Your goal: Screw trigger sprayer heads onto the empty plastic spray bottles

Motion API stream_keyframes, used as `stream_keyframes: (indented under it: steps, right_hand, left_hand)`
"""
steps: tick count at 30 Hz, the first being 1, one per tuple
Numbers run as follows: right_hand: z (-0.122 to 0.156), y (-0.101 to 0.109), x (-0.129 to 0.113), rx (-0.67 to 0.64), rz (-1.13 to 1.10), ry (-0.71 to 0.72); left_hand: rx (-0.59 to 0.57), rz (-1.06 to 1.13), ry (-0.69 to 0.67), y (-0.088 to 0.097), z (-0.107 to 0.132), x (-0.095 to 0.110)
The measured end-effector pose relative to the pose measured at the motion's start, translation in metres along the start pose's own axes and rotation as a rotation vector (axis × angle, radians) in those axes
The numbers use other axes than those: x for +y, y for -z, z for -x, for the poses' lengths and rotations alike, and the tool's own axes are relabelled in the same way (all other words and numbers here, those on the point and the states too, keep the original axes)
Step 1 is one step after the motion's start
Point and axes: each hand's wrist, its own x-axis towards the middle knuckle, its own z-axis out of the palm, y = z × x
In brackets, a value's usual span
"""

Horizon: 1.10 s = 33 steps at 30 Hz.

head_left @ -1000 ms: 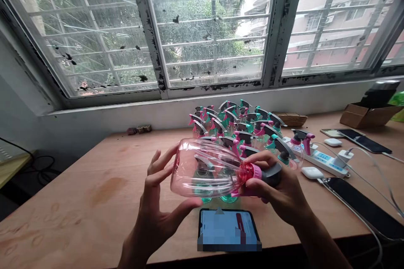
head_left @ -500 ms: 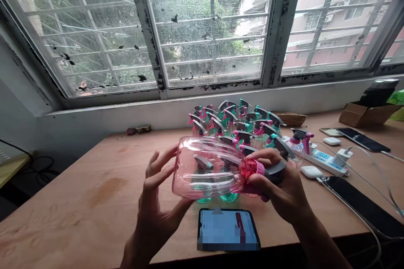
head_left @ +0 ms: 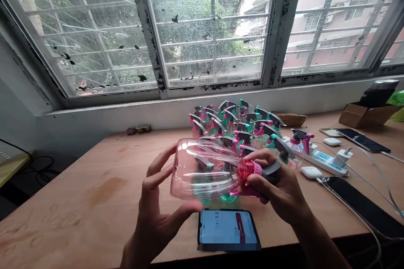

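A clear pink spray bottle (head_left: 205, 170) lies sideways in the air above the table, its base toward the left. My right hand (head_left: 277, 193) is closed around its dark grey and pink spray head and neck. My left hand (head_left: 160, 201) cups the base end, fingers at the far side and thumb along the lower edge; some fingertips are hidden behind the bottle. Green bottles show through its clear wall. Below it, a phone (head_left: 225, 227) with a lit screen lies on the table.
Several pink and green spray bottles (head_left: 243, 126) stand close together behind my hands. On the right are a white power strip (head_left: 328, 162), a charging phone (head_left: 362, 204), cables and a cardboard box (head_left: 362, 113). A woven basket (head_left: 290, 119) sits near the window wall.
The bottle has turned slightly about its length and shifted a little left. My left thumb has come out from behind it to its lower edge.
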Motion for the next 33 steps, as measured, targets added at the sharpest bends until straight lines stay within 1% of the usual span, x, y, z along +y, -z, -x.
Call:
stream_keyframes:
  steps: [2, 5, 8, 10, 12, 15, 21, 25, 28, 31, 33]
  right_hand:
    - [-0.0001, -0.0004, -0.0013, -0.001, -0.005, -0.024]
    - [-0.0008, 0.0011, -0.0027, -0.002, -0.011, -0.057]
    - [-0.0012, 0.0035, -0.002, -0.01, -0.022, -0.052]
    - [-0.0008, 0.0046, -0.001, -0.05, -0.038, -0.023]
    - [0.0002, 0.0052, -0.0003, -0.121, -0.023, -0.001]
    - [0.002, 0.0054, -0.0009, -0.184, 0.003, -0.003]
    - [0.0021, 0.0053, -0.0024, -0.172, -0.13, -0.09]
    - [-0.0011, 0.0057, 0.0004, -0.217, -0.112, -0.124]
    - [-0.0026, 0.0076, 0.001, -0.221, -0.115, -0.161]
    - [-0.0007, 0.0089, -0.0024, -0.235, -0.118, -0.224]
    - [0.0015, 0.0082, -0.0062, -0.217, -0.141, -0.247]
  left_hand:
    - [-0.005, 0.009, 0.008, 0.0004, -0.0003, 0.0006]
    - [-0.024, -0.073, -0.034, 0.0015, -0.0019, 0.0007]
    - [-0.033, -0.122, -0.054, 0.0031, -0.0026, -0.0001]
    - [-0.045, -0.115, -0.035, 0.0042, -0.0014, -0.0012]
    - [-0.049, -0.088, -0.007, 0.0054, 0.0004, -0.0023]
    - [-0.037, -0.039, 0.016, 0.0074, 0.0014, -0.0032]
    - [-0.054, -0.161, -0.075, 0.0095, -0.0019, -0.0023]
    - [-0.07, -0.124, -0.042, 0.008, -0.0016, -0.0021]
    - [-0.061, -0.098, -0.022, 0.0078, -0.0016, -0.0029]
    - [-0.027, -0.159, -0.063, 0.0085, -0.0018, -0.004]
    - [-0.056, -0.158, -0.087, 0.0089, -0.0016, -0.0042]
